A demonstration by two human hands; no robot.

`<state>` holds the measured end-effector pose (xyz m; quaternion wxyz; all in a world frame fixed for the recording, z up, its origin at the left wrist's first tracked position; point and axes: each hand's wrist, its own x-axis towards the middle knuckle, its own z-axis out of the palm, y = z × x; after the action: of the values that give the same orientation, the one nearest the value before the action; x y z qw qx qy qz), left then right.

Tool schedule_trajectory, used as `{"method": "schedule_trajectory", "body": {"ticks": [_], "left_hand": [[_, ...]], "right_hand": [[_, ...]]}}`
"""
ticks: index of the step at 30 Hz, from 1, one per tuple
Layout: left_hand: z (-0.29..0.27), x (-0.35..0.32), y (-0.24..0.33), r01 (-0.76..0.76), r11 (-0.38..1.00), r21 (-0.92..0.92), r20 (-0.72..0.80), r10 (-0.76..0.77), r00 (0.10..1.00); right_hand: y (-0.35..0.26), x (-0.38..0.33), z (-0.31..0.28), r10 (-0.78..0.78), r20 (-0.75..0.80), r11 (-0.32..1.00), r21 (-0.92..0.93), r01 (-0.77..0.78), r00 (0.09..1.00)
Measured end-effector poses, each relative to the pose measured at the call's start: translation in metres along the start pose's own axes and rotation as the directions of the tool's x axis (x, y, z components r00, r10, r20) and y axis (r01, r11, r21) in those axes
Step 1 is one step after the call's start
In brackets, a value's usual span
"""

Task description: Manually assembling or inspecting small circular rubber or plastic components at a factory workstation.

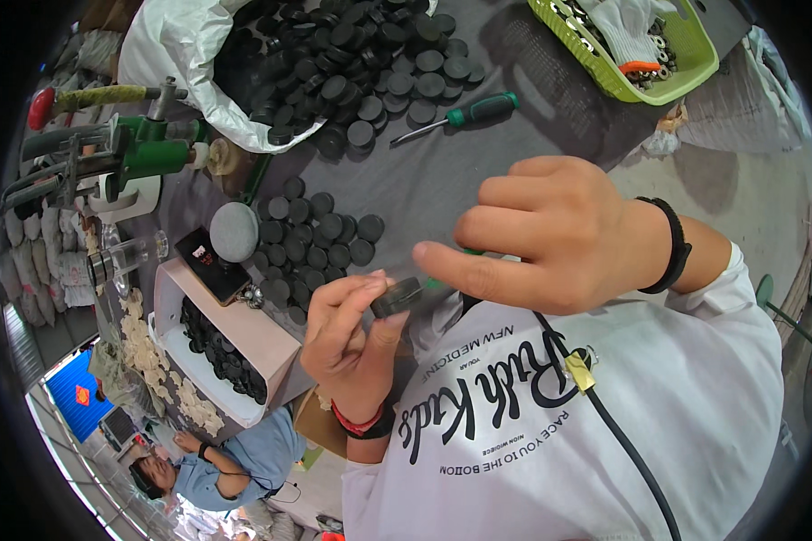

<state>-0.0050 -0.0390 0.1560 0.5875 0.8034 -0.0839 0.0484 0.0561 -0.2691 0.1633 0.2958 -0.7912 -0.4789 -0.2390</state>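
i am pinching a small black round cap (395, 296) between the thumb and fingertips of my left hand (347, 347), holding it up close to my chest so its rim is facing my right hand (550, 236). my right hand is clenched around a thin green-handled tool (436, 283), with only a bit of green showing past my forefinger, its tip meeting the cap's edge.

more black caps (311, 236) are lying loose on the grey tabletop (478, 171) just beyond my hands, and a bigger heap is spilling from a white plastic sack (167, 54) at the far left. a white rectangular carton (244, 338) at my left is holding caps in a dark layer. a lime-green plastic basket (645, 77) is sitting at the far right with a white work glove (627, 32) in it. a green-handled screwdriver (460, 115) is lying near the heap.
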Motion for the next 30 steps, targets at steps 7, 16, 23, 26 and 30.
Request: {"method": "schedule_trajectory", "body": {"ticks": [7,16,23,26,30], "left_hand": [[-0.001,-0.001,0.001,-0.012,0.999,0.050,0.011,0.011,1.000],[-0.001,-0.001,0.001,0.008,1.000,0.027,0.003,-0.008,1.000],[-0.006,0.001,0.008,0.006,0.994,0.113,0.084,-0.016,0.996],[0.001,0.004,0.009,-0.020,0.994,0.104,0.014,0.019,1.000],[0.000,0.005,0.013,-0.011,0.987,0.157,0.036,0.006,0.999]], "right_hand": [[0.002,0.007,-0.007,-0.038,0.052,0.999,-0.034,0.040,0.998],[0.003,0.004,-0.002,-0.038,0.052,0.998,-0.043,0.041,0.998],[0.001,0.007,-0.004,-0.056,0.032,0.991,-0.120,0.059,0.998],[0.002,0.007,-0.001,-0.057,0.006,0.991,-0.120,0.058,0.998],[0.002,0.010,-0.004,-0.058,0.024,0.992,-0.109,0.060,0.998]]}}
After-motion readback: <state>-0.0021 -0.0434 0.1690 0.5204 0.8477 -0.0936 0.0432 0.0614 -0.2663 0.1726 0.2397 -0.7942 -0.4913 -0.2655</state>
